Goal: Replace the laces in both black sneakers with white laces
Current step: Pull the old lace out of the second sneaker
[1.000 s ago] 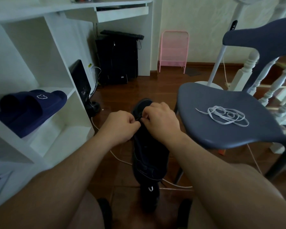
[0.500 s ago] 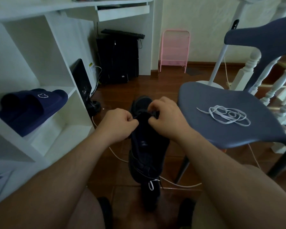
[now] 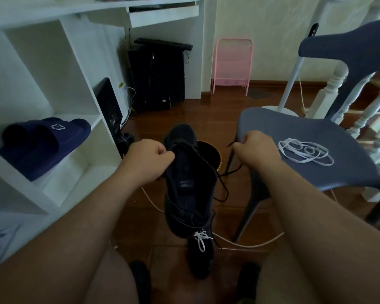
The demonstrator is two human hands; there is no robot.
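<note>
Navy foam slides (image 3: 43, 145) in white shelf cubby (image 3: 59, 189), left hand (image 3: 147, 159) gripping black mesh sneaker (image 3: 189, 185), right hand (image 3: 256, 150) pinching black lace (image 3: 225, 185) at grey chair seat (image 3: 294, 172) edge, loose white lace (image 3: 305, 151) on seat

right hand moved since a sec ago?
Yes. The right hand has pulled away from the black sneaker toward the gray chair seat edge, drawing the black lace out with it.

**Hidden and cut off**

The left hand (image 3: 148, 160) covers one side of the black fabric sneaker (image 3: 188, 183). The curled right hand (image 3: 256, 149) hides where the thin black lace (image 3: 208, 164) ends. The second black sneaker (image 3: 201, 257) below is mostly overlapped. The grey-blue plastic chair (image 3: 305, 154) runs off-frame.
</note>
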